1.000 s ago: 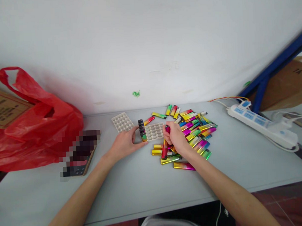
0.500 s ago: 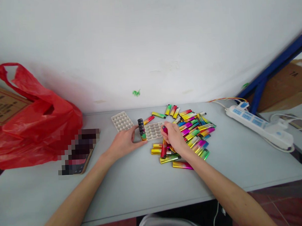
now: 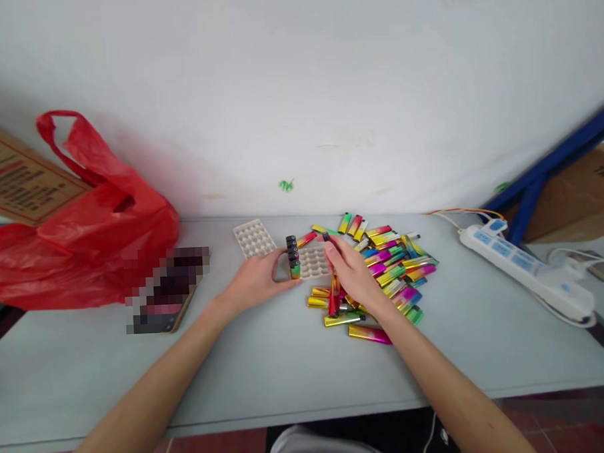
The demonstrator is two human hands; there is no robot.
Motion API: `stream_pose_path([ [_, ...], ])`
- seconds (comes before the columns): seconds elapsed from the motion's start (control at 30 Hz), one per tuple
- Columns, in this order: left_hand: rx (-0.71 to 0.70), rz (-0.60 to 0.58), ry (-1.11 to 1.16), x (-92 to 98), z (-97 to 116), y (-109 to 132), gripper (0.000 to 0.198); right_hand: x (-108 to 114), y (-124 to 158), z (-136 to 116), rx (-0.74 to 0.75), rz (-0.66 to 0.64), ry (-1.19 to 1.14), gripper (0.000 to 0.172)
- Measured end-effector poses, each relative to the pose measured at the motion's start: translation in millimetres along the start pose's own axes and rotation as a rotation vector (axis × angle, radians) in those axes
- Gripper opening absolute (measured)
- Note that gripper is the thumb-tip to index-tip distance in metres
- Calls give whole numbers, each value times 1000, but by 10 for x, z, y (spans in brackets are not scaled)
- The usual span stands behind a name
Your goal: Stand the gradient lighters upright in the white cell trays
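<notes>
A pale tray with rows of round pockets lies in front of me. Along its left end stands a row of several upright lighters with black tops. My left hand grips that end of the tray, thumb at the near edge and fingers at the far side, around the lighters. Over the tray's right end, my right hand is closed on a lighter; its black top shows above the fingers, and the rest is mostly hidden. A red lighter shows just below that hand.
Loose shiny lighters are heaped to the right of the tray. A second pocketed tray lies behind my left hand. At the left are a red plastic bag, a carton and a blurred-out phone. A power strip lies right.
The view has shifted slightly, so everything sits a little further right. My right hand has tilted and its lighter's top is higher over the tray. The left hand keeps its grip.
</notes>
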State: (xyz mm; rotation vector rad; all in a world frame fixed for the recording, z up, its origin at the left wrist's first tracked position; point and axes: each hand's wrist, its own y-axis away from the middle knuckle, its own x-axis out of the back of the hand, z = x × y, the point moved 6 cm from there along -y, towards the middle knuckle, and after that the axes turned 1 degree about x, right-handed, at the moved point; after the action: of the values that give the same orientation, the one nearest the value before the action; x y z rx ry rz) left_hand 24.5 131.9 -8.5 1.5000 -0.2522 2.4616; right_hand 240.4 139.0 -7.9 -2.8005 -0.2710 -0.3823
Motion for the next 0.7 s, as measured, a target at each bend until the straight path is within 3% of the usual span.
stream_pose_path([
  [0.33,-3,-56,6,-1,4,-7,71,41,-154,-123,33,60,113,33],
  [0.57,-26,-79,8,10,10,3,66,-162,-284,-20,118,-68,183,16],
  [0.7,-45,-59,7,12,20,9,63,-278,-304,15,174,-186,360,20],
])
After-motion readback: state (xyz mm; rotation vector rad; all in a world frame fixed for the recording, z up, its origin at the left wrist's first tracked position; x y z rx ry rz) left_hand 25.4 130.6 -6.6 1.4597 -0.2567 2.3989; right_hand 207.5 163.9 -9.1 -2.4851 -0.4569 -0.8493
